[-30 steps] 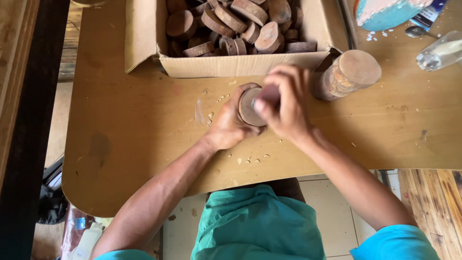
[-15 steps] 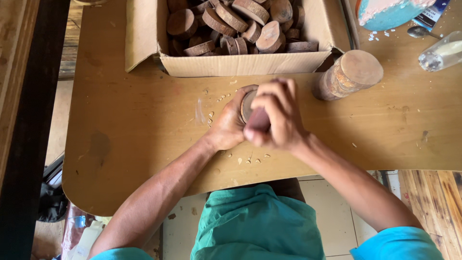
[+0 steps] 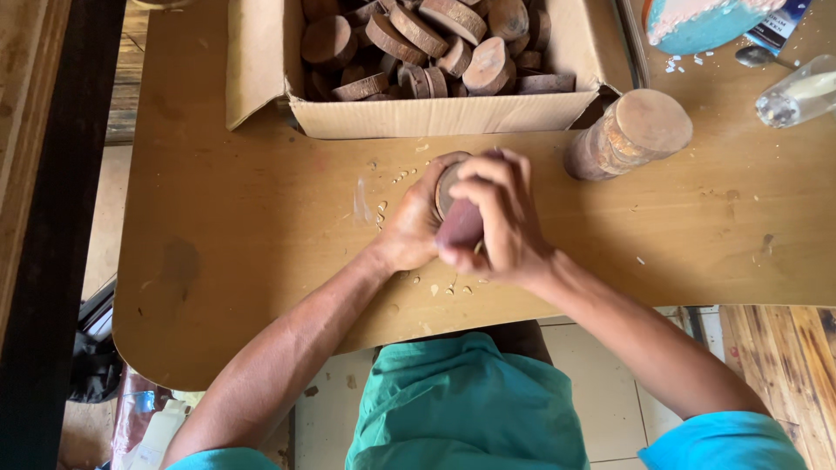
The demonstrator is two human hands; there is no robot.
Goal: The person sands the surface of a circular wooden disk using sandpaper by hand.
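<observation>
**One disc in hand, a boxful waiting**

Left hand [image 3: 409, 228] grips a wood disc [image 3: 448, 187] on edge above the desk [image 3: 261, 244]; right hand [image 3: 496, 222], fingers curled tight, presses a reddish pad [image 3: 460, 224] on it. Stack [image 3: 627, 135] looks done; box [image 3: 435, 113] remains full.

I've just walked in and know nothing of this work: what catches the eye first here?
Two bare hands meet at the middle of the wooden table: the left hand holds a round wooden slice while the right hand presses a reddish pad on it. Behind them sits a cardboard box of wood slices, with a stack of slices to its right.
</observation>
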